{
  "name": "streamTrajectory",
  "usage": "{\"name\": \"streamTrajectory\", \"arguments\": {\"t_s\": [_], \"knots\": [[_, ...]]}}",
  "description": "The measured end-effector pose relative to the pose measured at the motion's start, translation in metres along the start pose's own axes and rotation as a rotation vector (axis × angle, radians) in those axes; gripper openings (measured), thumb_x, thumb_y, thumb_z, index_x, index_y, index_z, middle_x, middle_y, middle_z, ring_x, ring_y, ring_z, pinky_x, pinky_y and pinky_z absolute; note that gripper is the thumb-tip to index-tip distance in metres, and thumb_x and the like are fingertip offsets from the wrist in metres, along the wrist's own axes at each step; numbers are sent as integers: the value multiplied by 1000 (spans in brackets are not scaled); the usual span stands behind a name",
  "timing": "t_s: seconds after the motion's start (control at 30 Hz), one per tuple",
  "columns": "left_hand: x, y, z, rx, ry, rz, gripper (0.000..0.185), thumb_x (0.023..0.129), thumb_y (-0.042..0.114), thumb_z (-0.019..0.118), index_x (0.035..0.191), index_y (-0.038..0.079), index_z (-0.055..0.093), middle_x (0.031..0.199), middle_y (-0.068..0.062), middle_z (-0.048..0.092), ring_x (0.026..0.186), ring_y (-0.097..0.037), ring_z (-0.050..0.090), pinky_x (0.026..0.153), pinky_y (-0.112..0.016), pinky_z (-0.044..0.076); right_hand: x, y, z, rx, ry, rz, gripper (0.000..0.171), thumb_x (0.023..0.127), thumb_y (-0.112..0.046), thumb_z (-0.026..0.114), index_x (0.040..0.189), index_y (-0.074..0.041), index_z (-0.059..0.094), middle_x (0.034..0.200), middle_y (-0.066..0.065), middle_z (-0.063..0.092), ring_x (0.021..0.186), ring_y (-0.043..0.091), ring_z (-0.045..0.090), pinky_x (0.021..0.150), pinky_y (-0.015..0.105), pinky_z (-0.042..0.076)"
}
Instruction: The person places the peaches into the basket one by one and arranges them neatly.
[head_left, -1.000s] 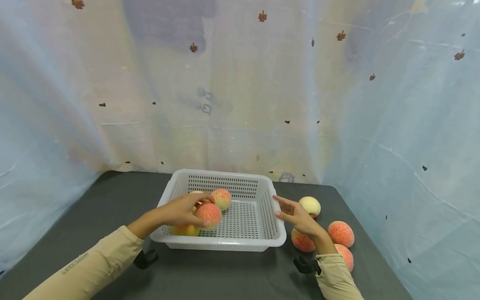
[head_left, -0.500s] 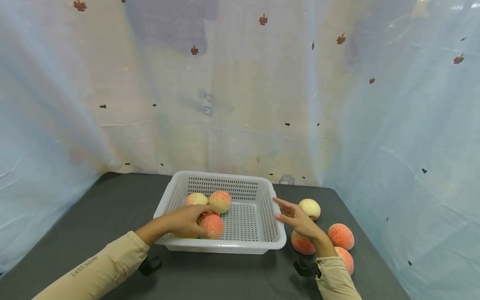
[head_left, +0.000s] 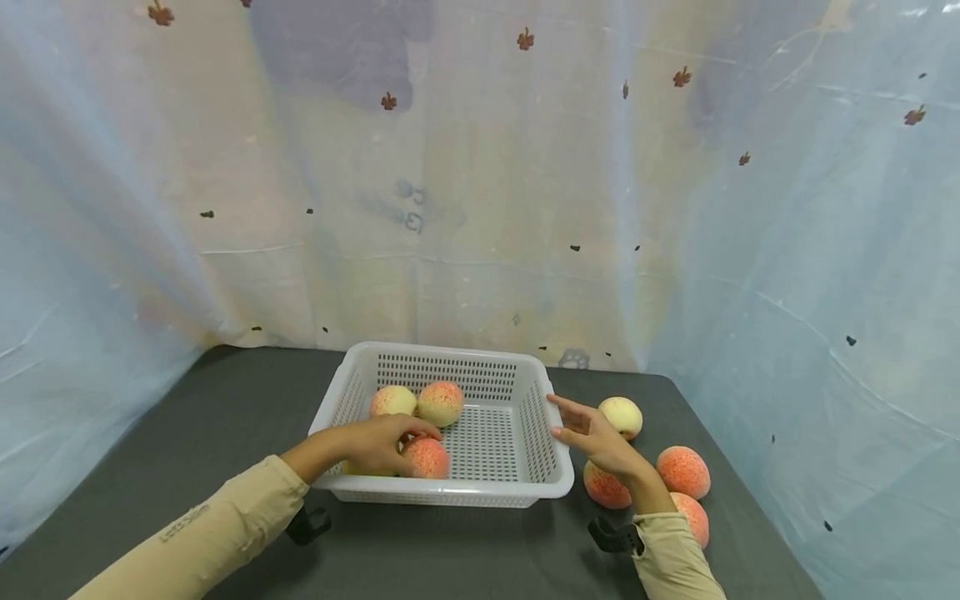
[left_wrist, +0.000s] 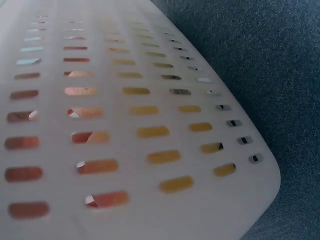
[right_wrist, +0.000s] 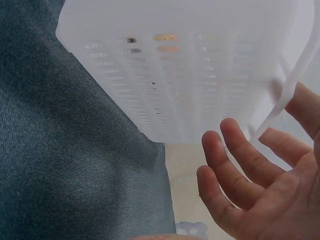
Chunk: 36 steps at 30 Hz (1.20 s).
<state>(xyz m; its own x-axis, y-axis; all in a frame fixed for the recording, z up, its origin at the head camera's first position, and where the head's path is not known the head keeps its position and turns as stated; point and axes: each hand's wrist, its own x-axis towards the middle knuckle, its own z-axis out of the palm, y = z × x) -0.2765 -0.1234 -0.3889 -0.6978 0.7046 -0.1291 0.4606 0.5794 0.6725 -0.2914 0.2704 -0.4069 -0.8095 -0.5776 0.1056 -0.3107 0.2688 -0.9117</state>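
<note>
A white slotted basket stands in the middle of a dark table. My left hand reaches over its front left corner, fingers curled over a red-speckled peach low on the basket floor. Two more peaches lie at the back left, and a yellowish one shows under my wrist. My right hand is open with straight fingers at the basket's right rim; contact is unclear. The left wrist view shows only the basket wall.
Several peaches lie on the table right of the basket: a pale one behind my right hand, and red ones beside my forearm. A pale curtain closes off the back and sides.
My left hand has lowered the peach from above the rim down to the basket floor, uncovering the peach at the back left. The right hand has stayed at the rim.
</note>
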Motion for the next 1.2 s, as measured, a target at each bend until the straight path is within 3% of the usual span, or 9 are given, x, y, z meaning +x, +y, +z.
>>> {"name": "streamTrajectory", "arguments": {"t_s": [0.1,0.3,0.6,0.97,1.2], "knots": [[1,-2,-2,-17,-16,20,57,88,12,77,141,5,57,127,-6,63,87,-17,53,70,-26,45,-1,-1,0,-4,0,3,68,104,-15,57,159,4,22,150,33,45,130,45,56,102,30,55],[1,-4,-4,-16,-21,31,58,88,14,77,141,4,57,138,-11,61,106,-20,57,78,-28,49,-1,-1,0,-23,5,7,67,104,-16,57,159,3,23,147,34,48,129,43,58,103,32,54],[1,-4,-5,7,-19,13,60,89,17,78,143,4,55,140,-14,58,128,-37,56,98,-47,53,0,0,0,-22,4,0,68,104,-17,58,159,3,23,148,33,48,129,43,57,104,36,54],[1,-3,-6,-32,-27,16,60,90,18,77,143,1,53,143,-19,57,133,-45,52,109,-60,45,-2,1,-1,-20,-3,-13,68,104,-15,57,159,4,22,145,35,49,127,37,60,99,25,54],[0,-3,-10,-36,-27,25,60,92,20,76,144,-1,52,144,-21,56,133,-45,52,109,-61,44,-1,0,0,-32,2,-10,68,104,-17,58,159,4,23,143,35,52,126,39,61,100,30,55]]}}
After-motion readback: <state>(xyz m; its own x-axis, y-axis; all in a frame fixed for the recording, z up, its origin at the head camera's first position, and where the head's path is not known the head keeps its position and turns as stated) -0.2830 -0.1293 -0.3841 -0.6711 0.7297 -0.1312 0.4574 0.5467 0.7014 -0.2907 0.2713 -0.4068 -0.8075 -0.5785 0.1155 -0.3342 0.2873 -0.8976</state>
